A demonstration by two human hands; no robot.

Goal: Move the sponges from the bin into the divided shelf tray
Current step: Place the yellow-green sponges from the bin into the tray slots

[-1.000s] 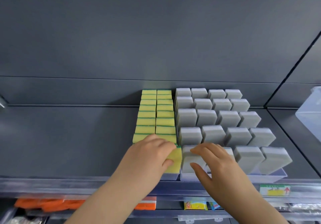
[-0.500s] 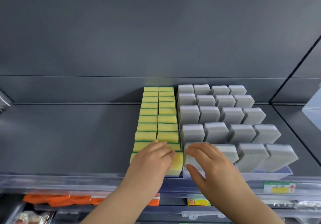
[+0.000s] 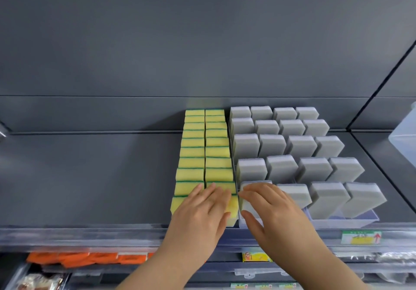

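1. We are laying our left hand (image 3: 202, 211) flat, fingers spread and gripping nothing, over the nearest soft yellow rectangular sponges with green scouring backs (image 3: 206, 154), which are filling two long rows running from near to far.
2. We are arching our right hand (image 3: 267, 208) over the nearest grey foam block sponge (image 3: 247, 194), fingertips on its top and thumb low at its near face; it seems a loose hold rather than a firm pinch.
3. The other grey sponges are standing on edge in four rows to the right, inside the clear plastic divided shelf tray (image 3: 349, 221).
4. To seat this one well, we are best pressing gently, keeping it upright and tight against the yellow row.
5. The pale translucent bin (image 3: 405, 130) is sitting far right, well apart.
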